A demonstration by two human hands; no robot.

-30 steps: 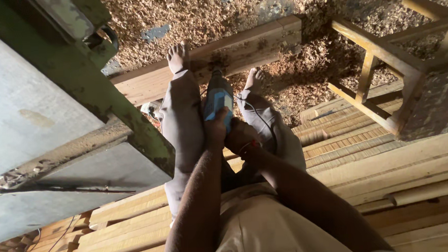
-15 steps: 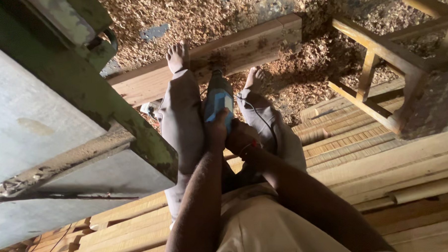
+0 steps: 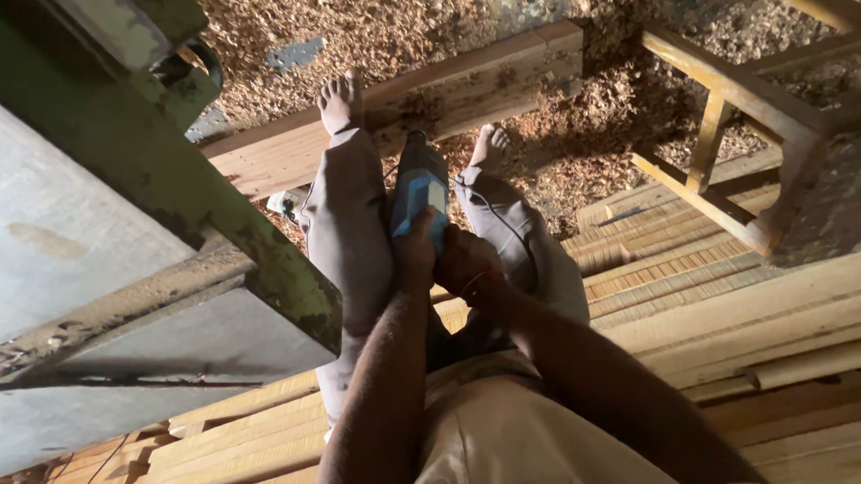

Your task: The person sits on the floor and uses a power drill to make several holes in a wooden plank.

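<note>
I see both my hands, left and right, clamped on the blue drill, its tip at twelve o'clock against the plank underfoot, so I judge the hole unfinished, depth hidden from me.

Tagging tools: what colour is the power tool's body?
Blue, with a dark front end: power tool, head view.

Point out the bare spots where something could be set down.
Free: the stacked planks right of the right hand, and the plank beyond the bare foot. Crowded: between the legs, where both hands grip the blue power tool; left hand.
</note>
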